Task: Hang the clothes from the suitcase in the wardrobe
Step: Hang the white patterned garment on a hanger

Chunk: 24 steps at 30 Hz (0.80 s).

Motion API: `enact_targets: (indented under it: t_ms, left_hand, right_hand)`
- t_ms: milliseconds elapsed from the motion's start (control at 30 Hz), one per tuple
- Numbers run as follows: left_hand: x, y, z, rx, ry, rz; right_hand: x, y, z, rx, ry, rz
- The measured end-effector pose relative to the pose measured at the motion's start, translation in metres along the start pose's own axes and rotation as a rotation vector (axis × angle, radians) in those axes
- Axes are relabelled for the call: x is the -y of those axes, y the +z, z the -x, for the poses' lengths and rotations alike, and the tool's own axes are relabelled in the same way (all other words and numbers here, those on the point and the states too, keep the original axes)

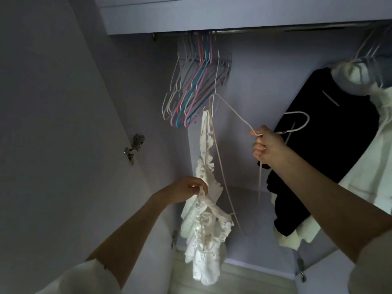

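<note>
Right hand (267,146) raised inside the pale lilac wardrobe (63,102), fingers curled round the neck of a thin pale-pink wire hanger (220,158), just below its hook, which shows against the garment behind. Hanger tilted, one shoulder up near the rail, the other end down low. Left hand (186,190) lower, pinching a strap or edge of a white frilled lace garment (204,228). One strap of the garment is looped over the hanger's upper shoulder; the bulk hangs bunched below the left hand, beside the hanger's long lower bar. Whether the second strap is on the hanger, cannot tell.

Metal hanging rail (265,30) runs under the top shelf. Cluster of empty wire hangers in pink, blue, purple and white (191,92) hangs at its left end. To the right, a black garment (322,145) and white clothing (373,166) hang from the rail. Metal door hinge (133,148) on the left panel.
</note>
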State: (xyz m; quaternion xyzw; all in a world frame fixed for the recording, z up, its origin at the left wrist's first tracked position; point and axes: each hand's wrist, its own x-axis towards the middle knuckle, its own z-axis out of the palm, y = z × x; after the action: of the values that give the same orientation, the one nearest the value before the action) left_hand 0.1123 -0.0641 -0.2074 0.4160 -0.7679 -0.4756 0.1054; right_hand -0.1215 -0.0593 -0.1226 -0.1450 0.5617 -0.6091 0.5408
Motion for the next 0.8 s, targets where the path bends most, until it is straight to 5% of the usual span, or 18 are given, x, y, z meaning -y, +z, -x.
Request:
enact_targets:
  t_ms: [100,367,633,800]
  left_hand:
    - [0.000,0.014,-0.014,0.030,0.013,-0.102]
    - [-0.022,0.012,-0.048,-0.249,-0.009,-0.212]
    - [-0.076,0.008,-0.065,-0.630,0.225,-0.290]
    - [-0.108,0.009,-0.073,-0.765,0.407,-0.648]
  right_hand:
    - [0.008,-0.007,0.004,0.010,-0.031,0.058]
    - [0.019,-0.023,0.016,-0.107,-0.232,0.239]
    - [0.031,-0.057,0.021,-0.160,-0.458,0.528]
    - [0.039,-0.074,0.031,-0.101,-0.576,0.644]
